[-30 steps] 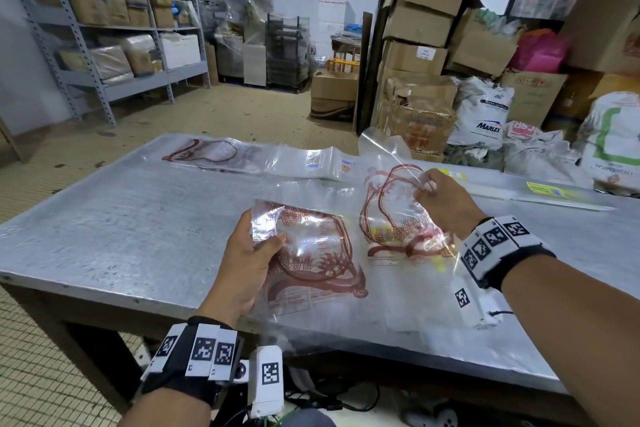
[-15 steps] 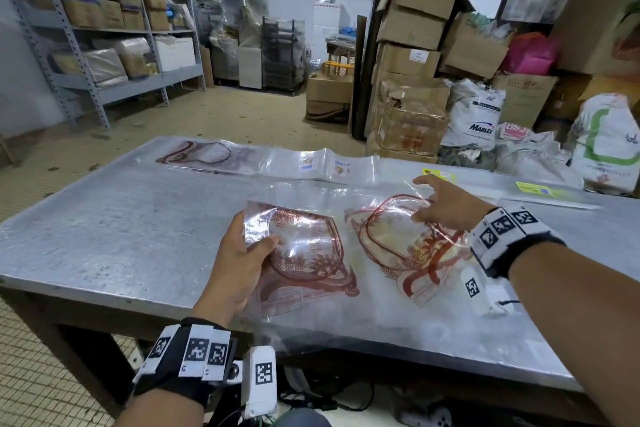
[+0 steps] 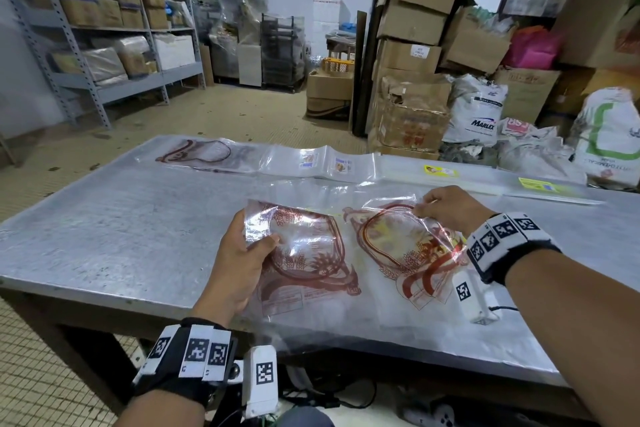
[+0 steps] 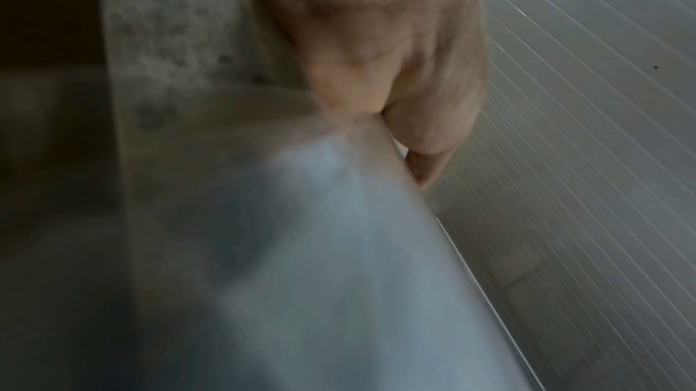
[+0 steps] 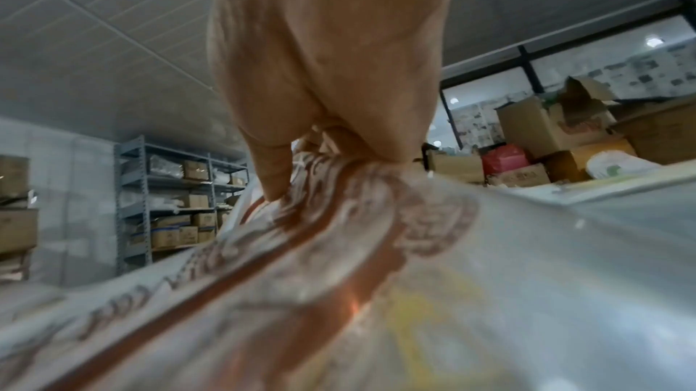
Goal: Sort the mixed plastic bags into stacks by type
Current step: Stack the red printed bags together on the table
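The left hand (image 3: pixel 239 263) grips a red-printed bag (image 3: pixel 304 253) by its left edge, thumb on top, above the table (image 3: pixel 114 236). Just right of that bag, the right hand (image 3: pixel 450 208) pinches the far edge of a matching bag (image 3: pixel 405 246). Both bags run lengthwise away from the table's near edge, side by side. The matching stack (image 3: pixel 204 154) lies far left, nearer the left hand.

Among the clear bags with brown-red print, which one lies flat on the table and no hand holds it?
The printed bag at the far left of the table. The left hand grips another; the right hand pinches a third.
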